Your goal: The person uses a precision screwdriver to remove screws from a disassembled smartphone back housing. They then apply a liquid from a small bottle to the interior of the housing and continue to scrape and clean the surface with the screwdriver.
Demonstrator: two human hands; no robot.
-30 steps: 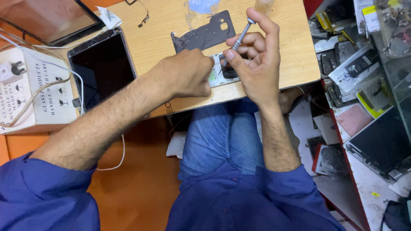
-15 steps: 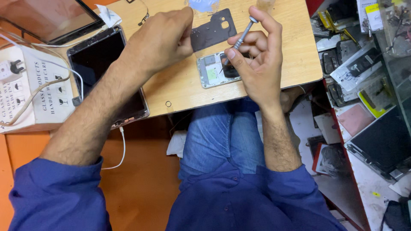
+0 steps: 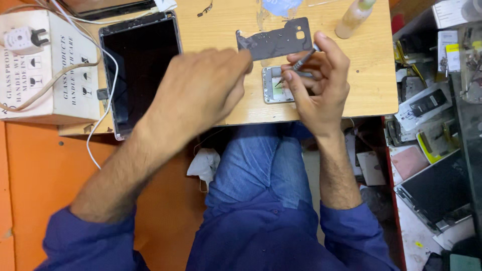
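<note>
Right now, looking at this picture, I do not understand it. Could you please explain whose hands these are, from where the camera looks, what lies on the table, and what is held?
The camera sits on a person's head and looks down at their own two hands. The right hand holds a thin metal tool over an opened phone on the wooden table. The left hand reaches to a dark phone cover and holds nothing that I can see. A tablet, a white box with a plug and a small bottle lie nearby.
</note>
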